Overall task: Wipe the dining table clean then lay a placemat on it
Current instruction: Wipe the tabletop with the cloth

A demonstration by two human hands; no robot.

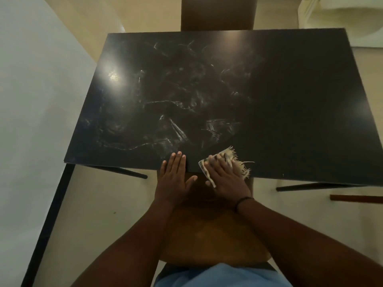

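The dining table (290, 90) has a black top with whitish smear marks over its middle and left part. A frayed, light-coloured cloth (232, 156) lies at the table's near edge, and my right hand (223, 177) presses flat on it, fingers spread over it. My left hand (174, 179) lies flat and open just beside it, its fingertips on the table's near edge and its palm hanging off the edge. No placemat is in view.
A wooden chair seat (207, 230) stands under me at the near edge. Another brown chair back (217, 13) rises behind the far edge. A white wall (31, 100) runs along the left. Beige floor lies around the black table legs (310, 186).
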